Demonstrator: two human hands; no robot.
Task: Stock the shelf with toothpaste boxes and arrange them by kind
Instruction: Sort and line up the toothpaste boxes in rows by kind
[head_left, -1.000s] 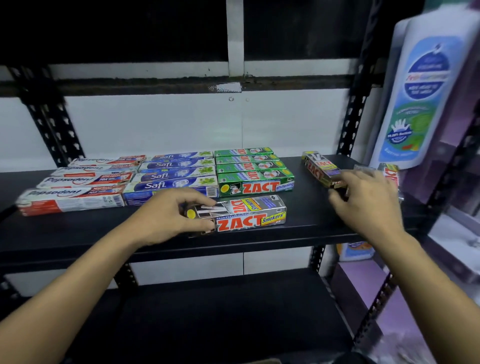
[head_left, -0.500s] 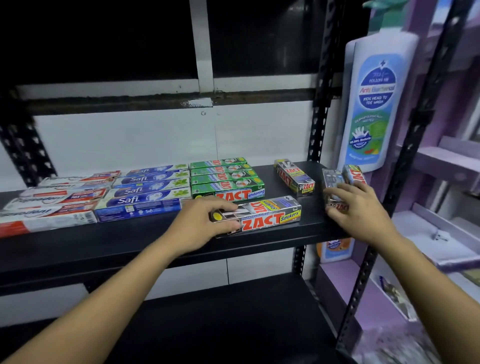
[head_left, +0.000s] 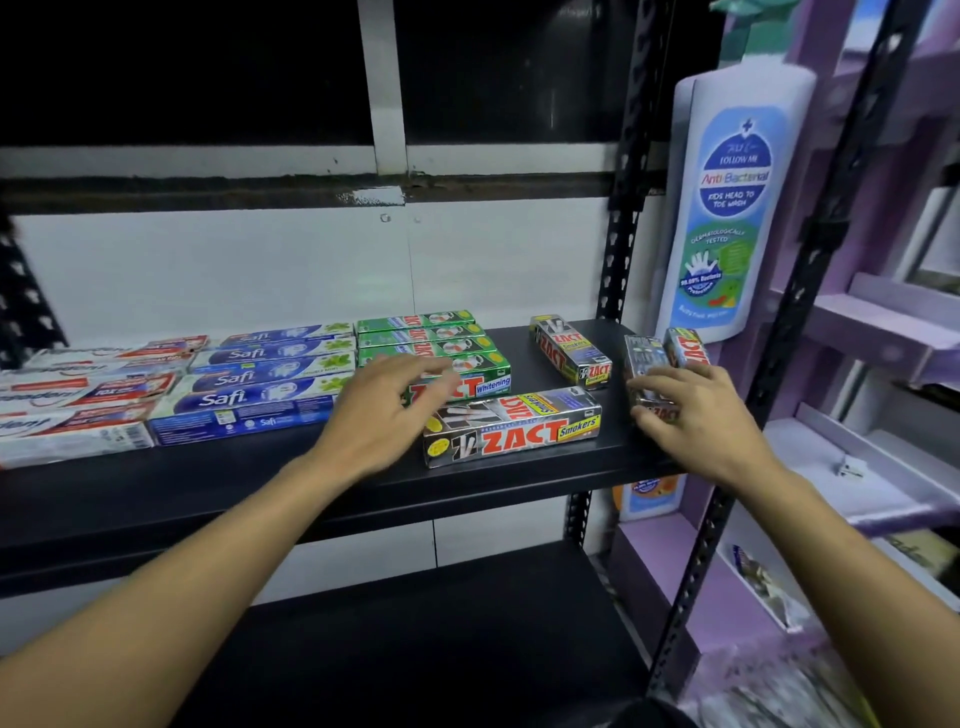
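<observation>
A black metal shelf (head_left: 208, 483) is set against a white wall (head_left: 234, 270), with purple shelving (head_left: 883, 322) beside it. The left hand (head_left: 379, 415) is held with its fingers loosely spread and nothing pinched, above the front green ZACT Whitening box (head_left: 488, 376) (contact cannot be judged through the blur). Just to the right of that hand, a long ZACT Smokers box (head_left: 519, 431) is laid flat along the shelf's front edge. Beyond the hand, more green boxes (head_left: 431, 332) are ranked behind the front one; to its left, blue Safi boxes (head_left: 270, 374) and then Pepsodent boxes (head_left: 78, 395) are lined up. The right hand (head_left: 701, 415) is curled over the near end of a dark ZACT box (head_left: 644, 356), which is gripped at the shelf's right end. A red-sided box (head_left: 688, 348) is touching it on the far right. Left of this grip, an angled Smokers box (head_left: 569, 351) is lying apart. Above the grip, a large wash bottle (head_left: 732, 208) is seen.
</observation>
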